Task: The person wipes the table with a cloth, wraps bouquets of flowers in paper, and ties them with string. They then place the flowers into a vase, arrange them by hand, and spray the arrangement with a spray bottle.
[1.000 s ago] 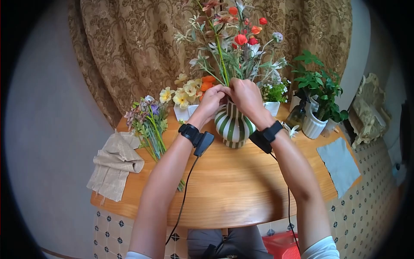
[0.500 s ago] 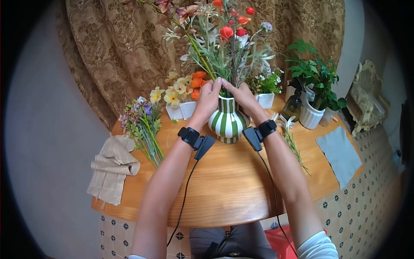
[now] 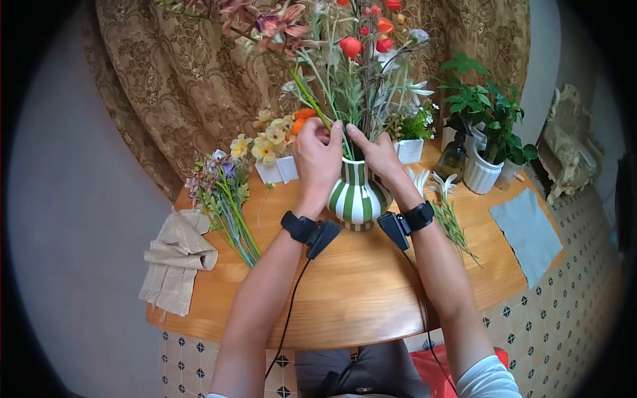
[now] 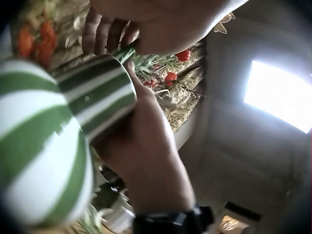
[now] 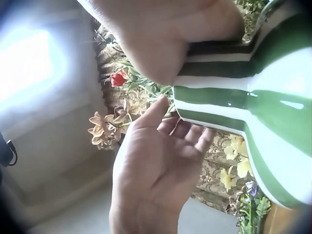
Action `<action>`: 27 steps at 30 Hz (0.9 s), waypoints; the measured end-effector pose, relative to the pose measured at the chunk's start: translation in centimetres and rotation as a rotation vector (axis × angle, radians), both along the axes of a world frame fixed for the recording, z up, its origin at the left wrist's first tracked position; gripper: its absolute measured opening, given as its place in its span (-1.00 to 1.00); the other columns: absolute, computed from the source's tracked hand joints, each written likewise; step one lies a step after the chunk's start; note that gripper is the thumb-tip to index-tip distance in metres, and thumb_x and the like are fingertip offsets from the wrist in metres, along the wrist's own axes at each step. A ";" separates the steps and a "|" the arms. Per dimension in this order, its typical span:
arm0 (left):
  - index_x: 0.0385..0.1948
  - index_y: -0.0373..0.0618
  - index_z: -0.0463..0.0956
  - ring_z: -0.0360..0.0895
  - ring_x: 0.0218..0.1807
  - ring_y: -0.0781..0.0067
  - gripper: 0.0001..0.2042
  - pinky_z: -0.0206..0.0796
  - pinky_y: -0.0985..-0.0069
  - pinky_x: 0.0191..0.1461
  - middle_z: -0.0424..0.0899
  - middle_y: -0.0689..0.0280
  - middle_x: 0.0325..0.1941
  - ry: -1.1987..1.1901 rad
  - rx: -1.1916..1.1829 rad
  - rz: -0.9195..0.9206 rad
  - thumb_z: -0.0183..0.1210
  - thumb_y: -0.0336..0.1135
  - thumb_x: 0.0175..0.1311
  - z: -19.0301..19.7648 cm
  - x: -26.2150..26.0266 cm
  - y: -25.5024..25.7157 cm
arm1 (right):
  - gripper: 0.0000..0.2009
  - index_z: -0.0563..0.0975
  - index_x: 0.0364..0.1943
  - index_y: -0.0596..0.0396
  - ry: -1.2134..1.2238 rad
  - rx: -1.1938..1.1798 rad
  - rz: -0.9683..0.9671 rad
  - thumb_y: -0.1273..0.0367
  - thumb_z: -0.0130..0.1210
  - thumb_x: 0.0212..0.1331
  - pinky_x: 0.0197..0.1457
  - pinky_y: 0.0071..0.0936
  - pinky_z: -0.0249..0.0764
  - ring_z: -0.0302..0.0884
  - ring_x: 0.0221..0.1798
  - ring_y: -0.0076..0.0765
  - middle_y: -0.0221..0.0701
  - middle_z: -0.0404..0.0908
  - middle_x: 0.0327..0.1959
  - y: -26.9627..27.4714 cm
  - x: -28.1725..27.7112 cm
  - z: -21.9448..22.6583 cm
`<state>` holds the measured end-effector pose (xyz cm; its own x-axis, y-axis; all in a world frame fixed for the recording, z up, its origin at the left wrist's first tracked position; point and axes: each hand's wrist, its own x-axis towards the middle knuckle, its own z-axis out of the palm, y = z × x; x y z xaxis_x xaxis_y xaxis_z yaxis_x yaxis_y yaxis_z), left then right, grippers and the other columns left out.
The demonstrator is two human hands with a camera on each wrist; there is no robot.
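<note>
A green-and-white striped vase (image 3: pixel 359 199) stands upright on the wooden table, filled with flower stems. At the left of its mouth, my left hand (image 3: pixel 320 159) holds a thick green flower stem (image 3: pixel 306 93) between thumb and fingers. That stem leans left and carries brownish-pink blooms (image 3: pixel 279 26). My right hand (image 3: pixel 383 158) grips the vase's neck from the right, its thumb up by the rim. In the left wrist view the right hand (image 4: pixel 148 151) lies against the striped neck. The left hand's (image 5: pixel 156 165) fingers curl beside the rim in the right wrist view.
Purple flowers (image 3: pixel 225 192) and a beige cloth (image 3: pixel 174 265) lie at the left. Behind stand pale yellow flowers (image 3: pixel 269 144). White flowers (image 3: pixel 448 209), a dark bottle (image 3: pixel 451 159), a white-potted plant (image 3: pixel 483 174) and a grey cloth (image 3: pixel 527 235) are at the right.
My hands have moved apart from close together above the vase's mouth. The brownish-pink flower's stem has tilted to the left, and my right hand has come down to the neck.
</note>
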<state>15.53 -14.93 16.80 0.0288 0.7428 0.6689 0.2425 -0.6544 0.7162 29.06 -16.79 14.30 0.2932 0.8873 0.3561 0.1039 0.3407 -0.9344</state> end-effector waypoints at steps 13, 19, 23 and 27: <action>-0.12 -0.28 0.46 0.54 -0.50 0.64 -0.82 0.39 0.69 -0.42 0.64 0.33 -0.41 -0.118 -0.064 -0.304 0.06 -0.32 0.51 0.2 -1.1 1.0 | -0.74 0.55 -0.08 0.22 0.052 0.295 0.226 0.37 0.25 0.22 -0.16 -0.53 0.53 0.56 -0.26 -0.60 -0.44 0.67 -0.24 -0.2 0.5 4.4; -0.31 -0.26 0.53 0.54 -0.49 0.66 -0.75 0.37 0.68 -0.37 0.62 0.36 -0.46 -0.126 -0.098 -0.246 0.11 -0.22 0.48 -0.9 -1.4 1.9 | -0.65 0.57 -0.03 0.29 -0.236 0.369 0.099 0.26 0.17 0.26 -0.02 -0.33 0.51 0.63 -0.21 -0.32 -0.18 0.71 -0.23 0.2 -0.4 1.6; -0.34 -0.31 0.48 0.57 -0.45 0.59 -0.76 0.41 0.60 -0.35 0.61 0.31 -0.46 -0.105 -0.160 -0.279 0.13 -0.29 0.46 -0.3 -1.7 1.7 | -0.67 0.61 -0.04 0.25 -0.248 0.338 0.047 0.25 0.15 0.29 -0.05 -0.33 0.52 0.64 -0.25 -0.32 -0.22 0.73 -0.25 -0.6 -0.3 1.2; -0.17 -0.29 0.47 0.63 -0.39 0.61 -0.79 0.43 0.70 -0.37 0.68 0.26 -0.38 -0.251 -0.130 -0.366 0.10 -0.28 0.48 0.4 -1.6 2.1 | -0.61 0.62 -0.03 0.21 -0.104 0.030 0.297 0.18 0.29 0.22 -0.10 -0.46 0.54 0.60 -0.22 -0.54 -0.42 0.71 -0.15 -0.3 2.0 2.5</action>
